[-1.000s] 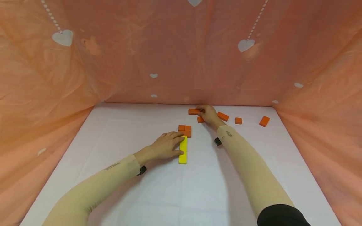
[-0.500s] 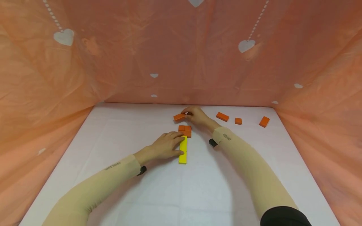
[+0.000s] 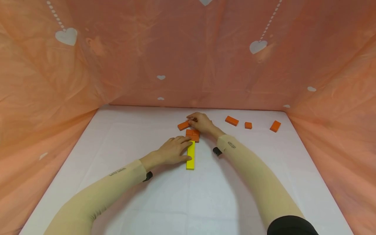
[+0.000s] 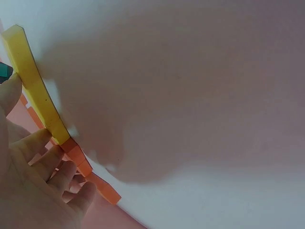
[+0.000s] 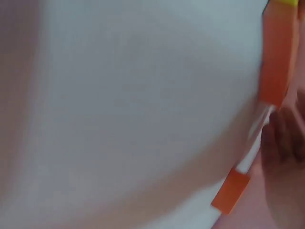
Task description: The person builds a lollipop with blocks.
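Observation:
My left hand (image 3: 171, 150) lies beside a yellow bar (image 3: 190, 161), its thumb and index finger touching it. In the left wrist view, the other fingers of that hand reach along small orange blocks (image 4: 77, 155) that line up with the bar's far end. My right hand (image 3: 202, 124) pinches a long orange block (image 3: 183, 125) just beyond this orange group (image 3: 192, 133). The held block slants, with its right end hidden by the fingers. In the right wrist view, that hand (image 5: 286, 162) shows only partly, at the right edge.
Farther right lie a long orange block (image 3: 232, 120), a small orange block (image 3: 248, 125) and a tilted orange block (image 3: 275, 126). A pink curtain (image 3: 188, 65) hangs behind the white tabletop (image 3: 132, 130). A teal object (image 4: 5, 70) shows at the left wrist view's edge.
My right hand has moved left and nearer with the long orange block. A small orange block near its start is no longer seen. My left hand stays put.

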Tool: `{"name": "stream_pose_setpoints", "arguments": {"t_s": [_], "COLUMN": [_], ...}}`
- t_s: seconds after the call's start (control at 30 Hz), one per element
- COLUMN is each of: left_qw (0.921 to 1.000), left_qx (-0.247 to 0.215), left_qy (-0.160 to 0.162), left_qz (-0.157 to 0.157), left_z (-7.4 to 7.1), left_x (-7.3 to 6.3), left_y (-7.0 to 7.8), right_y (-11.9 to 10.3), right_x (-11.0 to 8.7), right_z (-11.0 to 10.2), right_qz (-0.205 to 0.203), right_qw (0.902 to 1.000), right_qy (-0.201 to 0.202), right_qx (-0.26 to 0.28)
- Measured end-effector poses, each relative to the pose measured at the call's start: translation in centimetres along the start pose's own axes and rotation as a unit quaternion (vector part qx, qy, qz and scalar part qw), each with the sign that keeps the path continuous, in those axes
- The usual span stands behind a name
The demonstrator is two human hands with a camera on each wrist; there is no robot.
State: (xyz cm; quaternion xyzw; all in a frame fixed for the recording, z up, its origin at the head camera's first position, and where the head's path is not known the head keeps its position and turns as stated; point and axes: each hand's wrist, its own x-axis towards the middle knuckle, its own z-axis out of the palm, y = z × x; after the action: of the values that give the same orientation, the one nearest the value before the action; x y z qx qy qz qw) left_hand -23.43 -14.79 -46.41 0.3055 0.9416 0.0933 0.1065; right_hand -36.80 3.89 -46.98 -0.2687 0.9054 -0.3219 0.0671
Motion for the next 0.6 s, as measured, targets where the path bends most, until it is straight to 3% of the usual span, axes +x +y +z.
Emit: {"name": "stream_pose_setpoints", "arguments": {"t_s": [0.13, 0.3, 0.4, 0.6], "left_qw": [1.0, 1.0, 1.0, 1.0], "left_qx": [0.001, -0.001, -0.003, -0.001], "left_qy": [0.001, 0.002, 0.003, 0.003], "left_qz": [-0.004, -0.004, -0.002, -0.004], "left_z": [0.1, 0.1, 0.1, 0.2], "left_x": [0.0, 0.0, 0.0, 0.0], "left_y": [0.0, 0.1, 0.1, 0.0], "right_y": [-0.9, -1.6, -1.8, -1.6], "right_x": [-0.3, -0.5, -0.4, -0.2], "right_z": [0.7, 1.6, 1.8, 1.7], "right_qz": [0.056, 0.124, 0.137, 0.126], "right_qw": [0.9973, 0.9901, 0.9883, 0.9911], "right_qy": [0.041, 0.059, 0.063, 0.038], "right_qx": [0.024, 0.031, 0.025, 0.022]}}
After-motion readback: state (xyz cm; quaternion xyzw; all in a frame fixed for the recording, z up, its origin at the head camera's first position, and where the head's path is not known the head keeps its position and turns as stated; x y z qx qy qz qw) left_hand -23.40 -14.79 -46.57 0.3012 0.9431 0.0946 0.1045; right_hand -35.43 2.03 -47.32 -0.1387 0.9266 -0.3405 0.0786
